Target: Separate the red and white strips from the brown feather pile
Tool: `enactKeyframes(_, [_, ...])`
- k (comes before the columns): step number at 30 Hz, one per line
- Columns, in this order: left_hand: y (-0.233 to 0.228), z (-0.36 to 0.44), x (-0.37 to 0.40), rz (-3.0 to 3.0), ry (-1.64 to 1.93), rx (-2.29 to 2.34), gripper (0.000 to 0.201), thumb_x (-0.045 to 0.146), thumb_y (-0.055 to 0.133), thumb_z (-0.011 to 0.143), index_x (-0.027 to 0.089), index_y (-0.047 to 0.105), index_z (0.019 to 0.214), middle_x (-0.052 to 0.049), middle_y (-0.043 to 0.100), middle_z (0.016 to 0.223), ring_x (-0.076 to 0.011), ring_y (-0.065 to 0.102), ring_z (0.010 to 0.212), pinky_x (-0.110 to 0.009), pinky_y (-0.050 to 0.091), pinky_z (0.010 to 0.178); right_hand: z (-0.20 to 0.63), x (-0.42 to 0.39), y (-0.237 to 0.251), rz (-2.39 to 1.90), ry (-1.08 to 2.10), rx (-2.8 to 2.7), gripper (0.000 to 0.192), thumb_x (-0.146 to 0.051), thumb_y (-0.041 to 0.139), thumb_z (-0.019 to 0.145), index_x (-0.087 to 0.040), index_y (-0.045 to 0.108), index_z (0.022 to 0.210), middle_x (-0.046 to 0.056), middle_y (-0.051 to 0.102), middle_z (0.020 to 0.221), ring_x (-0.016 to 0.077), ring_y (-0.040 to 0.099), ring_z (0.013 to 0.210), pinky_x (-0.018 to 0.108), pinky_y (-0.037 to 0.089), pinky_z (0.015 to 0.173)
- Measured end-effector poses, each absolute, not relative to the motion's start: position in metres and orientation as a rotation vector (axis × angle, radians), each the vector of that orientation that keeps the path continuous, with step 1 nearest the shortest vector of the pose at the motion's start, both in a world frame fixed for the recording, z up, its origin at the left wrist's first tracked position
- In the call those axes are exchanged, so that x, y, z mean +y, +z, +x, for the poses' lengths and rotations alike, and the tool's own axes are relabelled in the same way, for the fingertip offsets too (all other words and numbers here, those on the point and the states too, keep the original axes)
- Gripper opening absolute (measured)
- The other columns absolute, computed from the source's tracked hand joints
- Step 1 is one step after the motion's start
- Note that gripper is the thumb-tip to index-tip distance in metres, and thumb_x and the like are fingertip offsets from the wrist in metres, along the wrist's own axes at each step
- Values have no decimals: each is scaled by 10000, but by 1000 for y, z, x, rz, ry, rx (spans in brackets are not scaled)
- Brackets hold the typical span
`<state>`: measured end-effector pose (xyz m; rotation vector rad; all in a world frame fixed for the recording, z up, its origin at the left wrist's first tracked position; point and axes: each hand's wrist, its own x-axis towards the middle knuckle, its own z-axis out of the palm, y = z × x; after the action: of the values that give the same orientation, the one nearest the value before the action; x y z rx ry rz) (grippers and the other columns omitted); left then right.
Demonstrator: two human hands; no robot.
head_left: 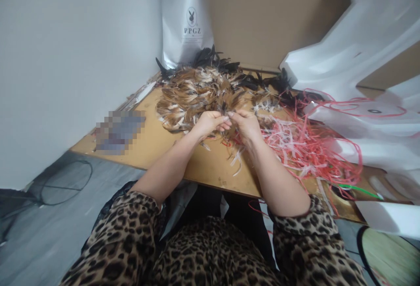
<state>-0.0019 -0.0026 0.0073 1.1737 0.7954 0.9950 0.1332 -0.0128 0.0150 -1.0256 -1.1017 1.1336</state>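
My left hand (210, 123) and my right hand (245, 125) meet over the front of the feather pile, fingertips pinched close together. Between them a small bunch of brown feathers (225, 101) seems to be gripped, its tips pointing away from me; the fingers cover its base. Right behind lies a large heap of brown and cream feathers (187, 91), with black feathers (210, 58) along its back edge. Beside my right forearm spreads a tangle of red and white strips (305, 148). A few pale strands (236, 161) dangle below my right hand.
The wooden table (226, 172) ends just in front of my body. A white bag with a rabbit logo (187, 19) stands at the back. White sheeting (334, 54) bulges over the right side. A blurred-out item (120, 133) lies left. A green strip (359, 190) is at front right.
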Motion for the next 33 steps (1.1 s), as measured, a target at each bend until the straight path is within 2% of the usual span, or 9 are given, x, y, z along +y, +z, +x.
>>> enactKeyframes(9, [3,-1,-1,1265,1020,810,246,311,646,732,78,633,652,-44,621,566,-61,553,474,-174,416,485,130,-11,9,-961,1279,-1028,296,-371,742,545,-180,521,592,-53,518,525,79,473,493,235,394,537])
enactKeyframes(15, [3,-3,3,1197,1070,857,203,277,637,743,80,623,697,-76,671,691,-64,585,535,-159,415,491,150,-12,25,-1182,1081,-1340,302,-401,725,555,-153,641,704,-14,606,616,76,468,520,233,377,545])
enactKeyframes(18, [2,-6,6,1114,1097,847,181,263,627,756,82,623,762,-74,678,729,-56,591,555,-145,408,492,163,-15,38,-1323,1000,-1633,245,-369,705,569,-140,653,635,-24,567,521,76,437,483,236,351,520])
enactKeyframes(22, [2,-7,7,1059,1113,822,183,261,637,750,85,620,796,-63,676,742,-45,586,550,-136,407,492,176,-24,55,-1420,955,-2005,126,-275,673,577,-158,646,539,-28,575,492,82,454,472,232,356,516])
enactKeyframes(26, [4,-7,6,1034,1115,833,192,268,646,745,85,614,798,-53,670,733,-37,580,539,-132,405,484,183,-28,61,-1436,983,-2262,52,-228,661,575,-188,674,544,-34,611,494,95,494,462,224,369,488])
enactKeyframes(29, [5,-6,5,1030,1116,821,211,280,661,732,85,611,793,-52,668,722,-34,573,525,-131,402,474,187,-27,59,-1425,1023,-2354,58,-245,673,568,-198,675,533,-38,607,473,88,485,431,219,364,463])
enactKeyframes(33, [4,-6,5,1046,1108,814,199,272,657,735,88,614,798,-49,669,713,-36,573,525,-134,407,479,184,-26,51,-1508,936,-2385,158,-320,708,544,-196,641,471,-47,538,392,71,421,367,219,307,414])
